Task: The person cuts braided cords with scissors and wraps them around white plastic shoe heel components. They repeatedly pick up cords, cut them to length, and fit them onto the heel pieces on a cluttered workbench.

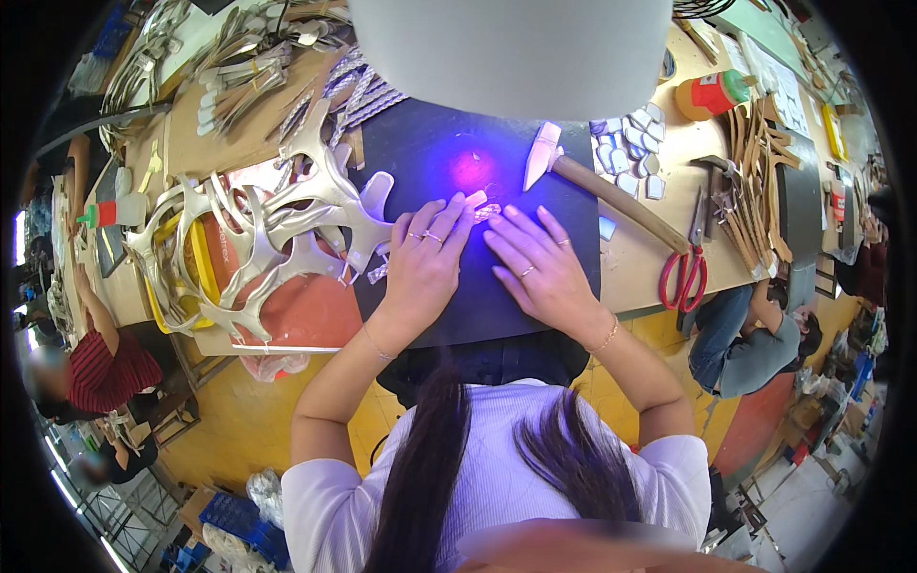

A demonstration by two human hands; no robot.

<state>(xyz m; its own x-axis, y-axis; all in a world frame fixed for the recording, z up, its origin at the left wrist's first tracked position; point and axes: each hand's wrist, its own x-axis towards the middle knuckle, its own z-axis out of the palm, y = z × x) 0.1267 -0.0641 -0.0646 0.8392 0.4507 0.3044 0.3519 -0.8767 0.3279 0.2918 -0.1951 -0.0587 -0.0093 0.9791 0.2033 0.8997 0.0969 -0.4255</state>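
Beneath a blue-violet glow, my left hand (425, 256) rests on the black work mat (430, 320), fingers together and bent over the end of a small silvery braided strap (488, 211). A pale little tab lies at its fingertips. How my left thumb lies is hidden. My right hand (549, 272) lies flat beside the strap, fingers stretched and somewhat apart, index fingertip close to the braid. Just beyond it lies a hammer (621, 203) with a wooden handle, its bright head towards the lit spot.
A white lamp housing (511, 53) overhangs the mat. Silvery cut straps (253, 239) heap at left, braided straps (368, 91) behind. At right are pale small pieces (630, 143), red-handled scissors (684, 277), a yellow-red bottle (712, 94) and brown straps (755, 181). Other people sit at both sides.
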